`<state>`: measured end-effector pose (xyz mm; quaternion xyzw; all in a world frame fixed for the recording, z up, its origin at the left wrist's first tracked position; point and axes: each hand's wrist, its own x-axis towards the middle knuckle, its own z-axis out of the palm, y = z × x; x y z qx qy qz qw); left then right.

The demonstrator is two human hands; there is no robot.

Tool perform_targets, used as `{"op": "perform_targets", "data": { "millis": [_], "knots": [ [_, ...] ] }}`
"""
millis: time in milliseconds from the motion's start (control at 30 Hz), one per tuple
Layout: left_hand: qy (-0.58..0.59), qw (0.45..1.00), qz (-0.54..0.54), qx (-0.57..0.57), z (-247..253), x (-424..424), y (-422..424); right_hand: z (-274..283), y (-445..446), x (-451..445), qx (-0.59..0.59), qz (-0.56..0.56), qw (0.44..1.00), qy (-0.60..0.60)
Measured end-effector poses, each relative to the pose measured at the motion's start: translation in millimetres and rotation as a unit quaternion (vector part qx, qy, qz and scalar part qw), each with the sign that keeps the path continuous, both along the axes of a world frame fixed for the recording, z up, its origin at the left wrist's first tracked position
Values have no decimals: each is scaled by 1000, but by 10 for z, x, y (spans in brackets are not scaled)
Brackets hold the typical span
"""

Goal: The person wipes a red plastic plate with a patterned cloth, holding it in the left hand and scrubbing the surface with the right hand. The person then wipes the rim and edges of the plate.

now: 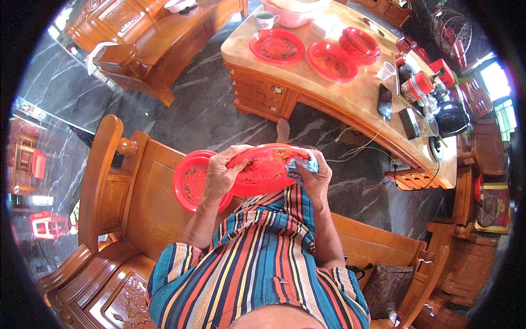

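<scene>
Over my lap I hold a red patterned plastic plate [267, 166] tilted between both hands. My left hand [224, 170] grips its left rim with the thumb on the upper face. At the right rim, my right hand [315, 174] pinches a blue and white cloth [306, 163] against the plate. Another red plate seems to lie under the held one. On the bench seat to the left sit stacked red plates [193, 181], partly hidden by my left forearm.
A stone-topped wooden table [320, 92] ahead carries a red plate [277, 46], a second red plate [332, 61], a stack of red dishes [360, 45], a mug [266, 19], a pink basin [291, 14] and a smartphone [385, 101] on a cable. The wooden bench [144, 193] surrounds me.
</scene>
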<state>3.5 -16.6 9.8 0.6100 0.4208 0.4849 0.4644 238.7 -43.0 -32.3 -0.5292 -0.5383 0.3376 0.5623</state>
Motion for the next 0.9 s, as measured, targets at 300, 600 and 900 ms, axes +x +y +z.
{"op": "perform_targets", "data": {
  "millis": [300, 600, 900],
  "knots": [
    [-75, 992, 86, -60, -65, -38, 41, -148, -50, -201, -70, -35, 950, 303],
    [-114, 985, 115, -56, -99, 23, 17, -610, -95, -275, -84, -55, 902, 420],
    [-210, 964, 166, -12, -73, 194, 2, -451, -135, -598, -177, -17, 832, 526]
  ]
}}
